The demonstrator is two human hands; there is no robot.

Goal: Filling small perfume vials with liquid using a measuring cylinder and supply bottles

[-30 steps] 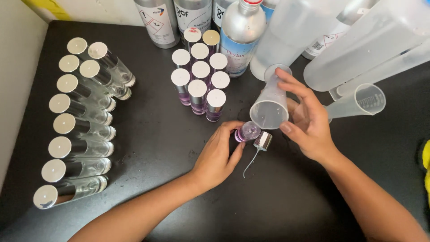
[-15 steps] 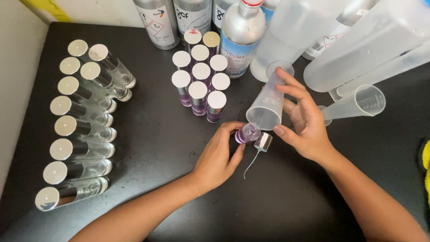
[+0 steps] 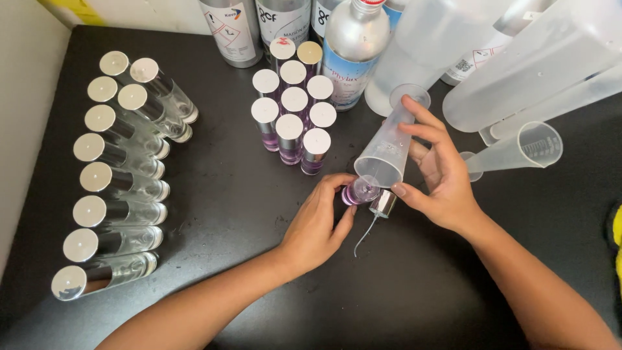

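I am pinching the small open glass bottle of purple liquid (image 3: 360, 191) between the thumb and fingertips of my left hand (image 3: 315, 223), steadying it upright on the black tabletop (image 3: 421, 285) so its narrow mouth does not wander. My right hand (image 3: 440, 176) is wrapping around the clear plastic measuring cup (image 3: 387, 150), tilting it steeply so its rim is sitting right over the bottle's mouth, just beyond my left fingertips; whether anything is running out I cannot tell. The silver spray cap with its thin dip tube (image 3: 381, 206) is lying beside my right thumb, close to the bottle. The cluster of capped purple bottles (image 3: 293, 113) is standing beyond my left fingers, well clear of the pour.
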